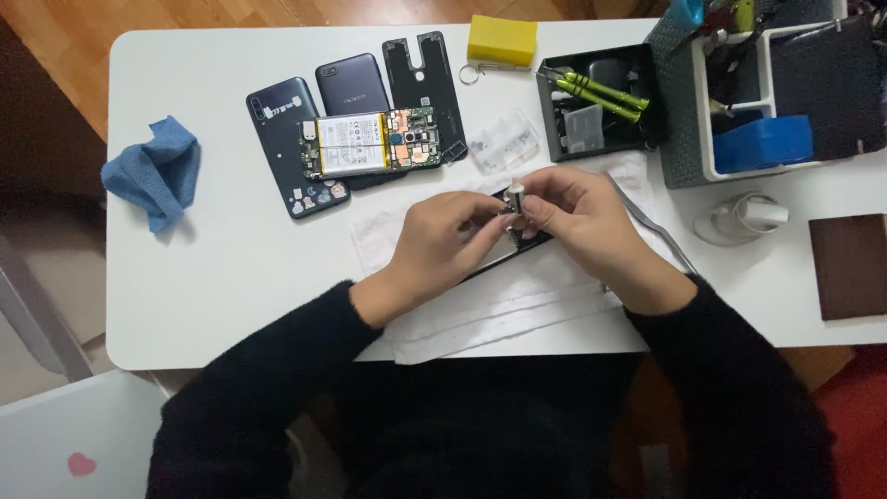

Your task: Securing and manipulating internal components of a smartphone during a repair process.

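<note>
So a small silver cylindrical piece [517, 196] is being pinched between the fingertips of both hands, just above a flat black part [531, 242] that lies on a white paper towel [480, 310] near the middle of the white table [185, 277]. The left hand [442, 242] is curled narrow around the piece from the left, the right hand [580, 220] is closed on it from the right. What exactly the little piece is can't be told, too small.

Progress-wise, it looks well into teardown: an opened phone with battery and board exposed [368, 143] is laid out at the far side, on top of a dark back cover with stickers [286, 139], with another dark phone [351, 90] and a black inner frame [423, 79] beside it. Green-handled screwdrivers [601, 92] are parked in a black tray [564, 134] at the far right. Nothing is seen put back together yet, so reassembly is probably all left.

A blue cloth [152, 171] is lying at the left.
</note>
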